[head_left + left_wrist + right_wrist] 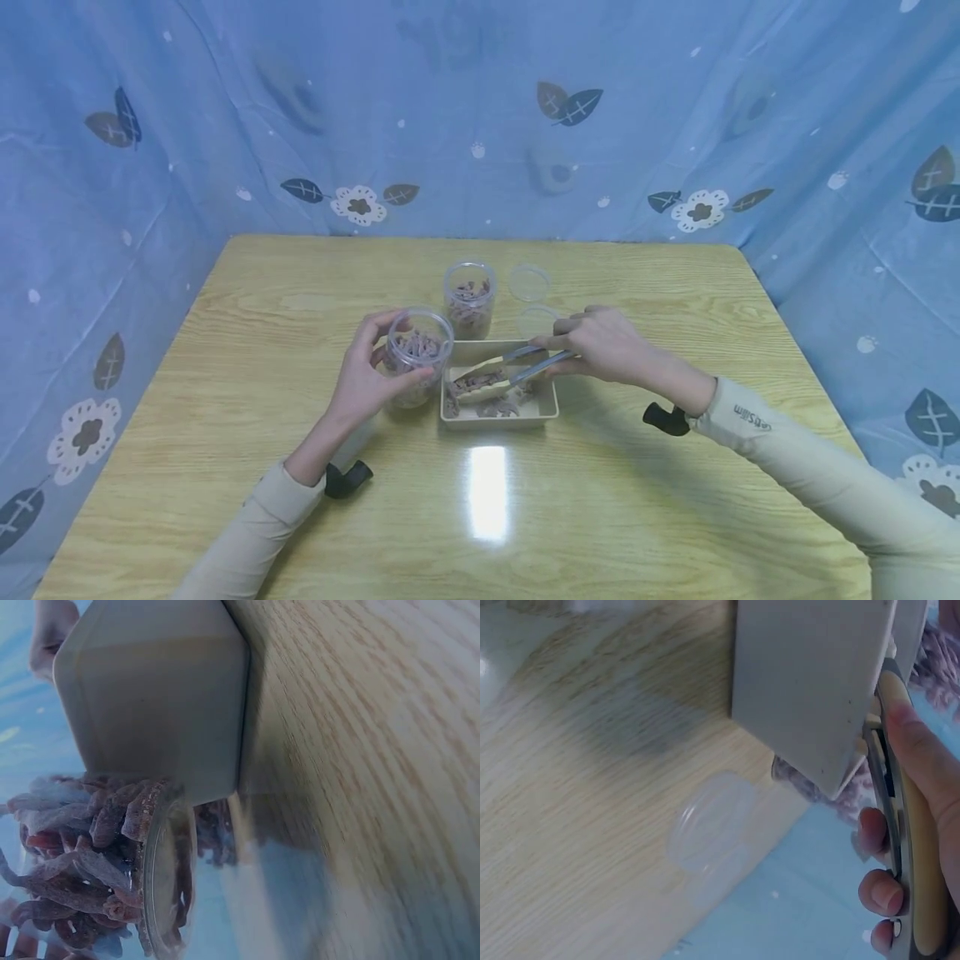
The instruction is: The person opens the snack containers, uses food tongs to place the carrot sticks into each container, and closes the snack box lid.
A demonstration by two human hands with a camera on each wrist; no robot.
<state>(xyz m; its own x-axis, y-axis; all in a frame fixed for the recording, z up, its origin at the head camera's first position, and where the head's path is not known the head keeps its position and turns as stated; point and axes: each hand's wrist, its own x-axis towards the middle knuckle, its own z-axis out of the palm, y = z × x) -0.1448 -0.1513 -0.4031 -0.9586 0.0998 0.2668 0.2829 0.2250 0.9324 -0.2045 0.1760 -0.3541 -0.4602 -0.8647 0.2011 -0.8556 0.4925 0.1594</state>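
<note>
On the left, my left hand [358,379] grips a clear jar [414,367] of brownish, dried meat-like strips, thumb on the near side and fingers round the far side. The jar's mouth is uncovered. Beside it stands a cream rectangular tray [498,423] with several of the same strips [498,407] in it. My right hand [609,346] holds a pair of tongs [542,365], its handles also plain in the right wrist view [924,877]. Their tips reach down into the tray among the strips; whether they pinch one cannot be told.
Behind the tray stands a second open jar [470,310] of similar strips. Two clear round lids [529,283] lie to its right on the wooden table [300,283]. A blue patterned curtain [480,117] hangs around the table's back and sides.
</note>
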